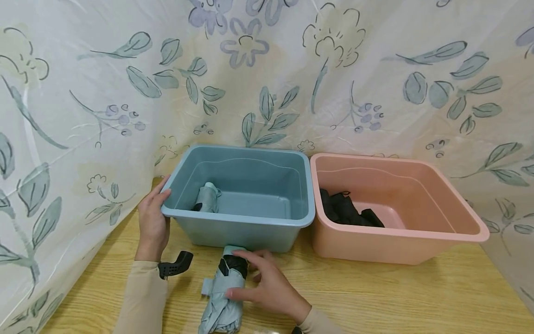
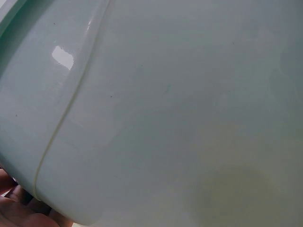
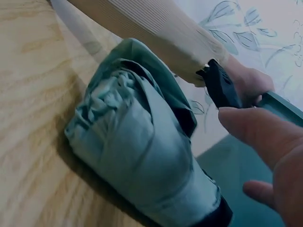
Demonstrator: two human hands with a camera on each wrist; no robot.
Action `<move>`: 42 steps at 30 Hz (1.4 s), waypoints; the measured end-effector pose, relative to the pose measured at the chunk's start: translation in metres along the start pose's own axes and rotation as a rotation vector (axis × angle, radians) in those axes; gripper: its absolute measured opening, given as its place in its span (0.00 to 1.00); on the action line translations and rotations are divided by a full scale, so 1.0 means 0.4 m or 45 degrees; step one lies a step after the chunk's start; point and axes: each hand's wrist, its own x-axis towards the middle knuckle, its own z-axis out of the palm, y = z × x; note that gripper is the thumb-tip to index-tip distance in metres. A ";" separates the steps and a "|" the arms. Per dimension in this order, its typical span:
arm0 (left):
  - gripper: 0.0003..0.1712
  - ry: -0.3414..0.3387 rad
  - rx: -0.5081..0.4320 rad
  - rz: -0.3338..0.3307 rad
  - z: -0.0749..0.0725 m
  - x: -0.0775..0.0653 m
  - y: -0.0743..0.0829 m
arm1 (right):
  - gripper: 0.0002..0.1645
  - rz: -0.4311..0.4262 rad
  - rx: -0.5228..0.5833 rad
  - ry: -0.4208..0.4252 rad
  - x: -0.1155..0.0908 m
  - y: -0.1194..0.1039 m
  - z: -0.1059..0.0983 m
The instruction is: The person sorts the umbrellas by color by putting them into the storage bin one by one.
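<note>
A folded light blue-green umbrella point(image 1: 225, 292) with a black band lies on the table in front of a blue bin point(image 1: 250, 232). Over its upper part reaches my right hand point(image 1: 271, 285), thumb and fingers spread apart. In the right wrist view the thumb point(image 3: 258, 132) stands clear of the umbrella's cloth point(image 3: 142, 146). My left hand point(image 1: 153, 218) grips the bin's left front corner at the rim. Its fingers point(image 2: 23, 208) show at the lower left of the left wrist view, against the bin wall. Inside the bin lies another light blue-green folded umbrella point(image 1: 207, 198).
To the right stands a pink bin point(image 1: 375, 243), beside the blue one, holding a black folded cloth-like bundle point(image 1: 348, 211). Both bins sit on a wood-grain table point(image 1: 396, 297). A flowered curtain point(image 1: 267, 79) hangs behind and to the left.
</note>
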 end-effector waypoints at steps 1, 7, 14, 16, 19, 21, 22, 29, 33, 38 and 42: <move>0.28 0.002 -0.001 0.002 0.000 -0.001 0.000 | 0.40 0.004 -0.009 0.001 0.003 0.001 0.005; 0.28 0.010 -0.015 -0.003 0.000 -0.008 -0.002 | 0.42 0.042 -0.069 -0.024 0.011 0.004 0.026; 0.28 0.008 -0.027 -0.008 -0.001 -0.015 -0.002 | 0.45 0.087 -0.186 -0.032 0.010 0.004 0.045; 0.28 0.004 -0.023 -0.003 0.000 -0.015 -0.002 | 0.46 0.080 -0.206 -0.024 0.009 0.004 0.048; 0.28 0.001 -0.021 -0.003 0.000 -0.016 -0.001 | 0.48 0.072 -0.226 -0.015 0.009 0.005 0.051; 0.28 0.002 -0.025 -0.001 0.000 -0.016 -0.001 | 0.48 0.074 -0.233 -0.009 0.009 0.005 0.052; 0.27 0.004 -0.028 -0.001 0.000 -0.016 0.000 | 0.49 0.080 -0.226 -0.005 0.009 0.005 0.052; 0.28 0.003 -0.026 0.013 0.002 -0.015 0.000 | 0.47 0.116 -0.090 0.085 0.011 0.010 0.060; 0.28 0.002 -0.007 0.014 0.002 -0.015 0.000 | 0.46 0.110 -0.027 0.118 0.012 0.014 0.060; 0.28 0.010 -0.014 0.005 0.003 -0.015 -0.002 | 0.46 0.121 -0.001 0.132 0.011 0.014 0.051; 0.28 0.011 -0.031 0.006 0.006 -0.015 -0.003 | 0.47 0.133 -0.014 0.138 0.011 0.013 0.041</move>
